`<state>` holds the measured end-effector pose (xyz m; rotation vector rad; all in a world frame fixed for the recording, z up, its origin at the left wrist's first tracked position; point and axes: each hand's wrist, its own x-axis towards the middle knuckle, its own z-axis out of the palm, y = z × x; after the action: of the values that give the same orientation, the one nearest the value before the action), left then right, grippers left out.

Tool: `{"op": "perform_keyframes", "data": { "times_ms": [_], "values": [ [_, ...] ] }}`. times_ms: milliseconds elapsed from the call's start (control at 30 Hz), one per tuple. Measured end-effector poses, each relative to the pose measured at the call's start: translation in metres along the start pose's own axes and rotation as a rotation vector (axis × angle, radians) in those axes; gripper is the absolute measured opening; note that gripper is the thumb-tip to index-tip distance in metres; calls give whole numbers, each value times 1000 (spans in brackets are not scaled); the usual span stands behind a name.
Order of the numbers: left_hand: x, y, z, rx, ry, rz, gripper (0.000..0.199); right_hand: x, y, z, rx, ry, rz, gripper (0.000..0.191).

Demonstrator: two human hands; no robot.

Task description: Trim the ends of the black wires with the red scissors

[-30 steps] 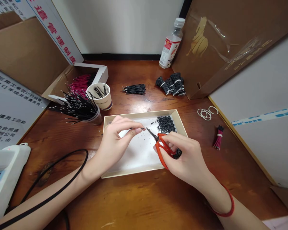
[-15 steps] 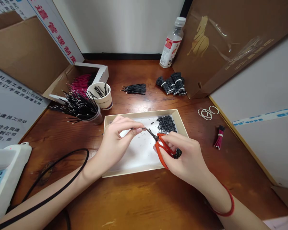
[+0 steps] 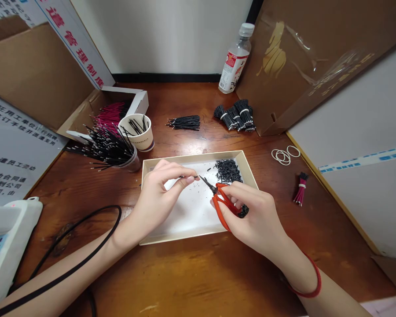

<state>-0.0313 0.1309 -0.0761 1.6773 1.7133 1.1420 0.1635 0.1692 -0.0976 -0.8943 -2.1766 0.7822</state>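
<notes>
Head view, left hand: we see the left hand point(image 3: 156, 196) pinching a thin black wire point(image 3: 196, 176) between thumb and forefinger, above the tray point(image 3: 185, 222). Only a short end shows, so a small slip of the wire could spoil the cutting place.
Scissors: the right hand point(image 3: 255, 215) is closed around the orange handles of the scissors point(image 3: 214, 189); their tips point to the wire end, very near the left fingertips. If they push too far, we judge that a finger could be nicked.
Clippings: the black clippings point(image 3: 229, 169) lie in the far right part of the tray. A strong snip could throw a piece over the rim.
Cable: the black cable point(image 3: 120, 213) crosses the left forearm; if it catches, it could pull the arm and disturb the aim.
</notes>
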Motion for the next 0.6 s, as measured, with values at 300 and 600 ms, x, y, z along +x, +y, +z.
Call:
{"op": "perform_keyframes", "data": {
  "times_ms": [300, 600],
  "values": [
    [-1, -1, 0, 6, -12, -1, 13, 2, -2, -2, -10, -4, -16, 10],
    [0, -2, 0, -7, -12, 5, 13, 0, 0, 0, 2, -11, -24, 9]
  ]
}}
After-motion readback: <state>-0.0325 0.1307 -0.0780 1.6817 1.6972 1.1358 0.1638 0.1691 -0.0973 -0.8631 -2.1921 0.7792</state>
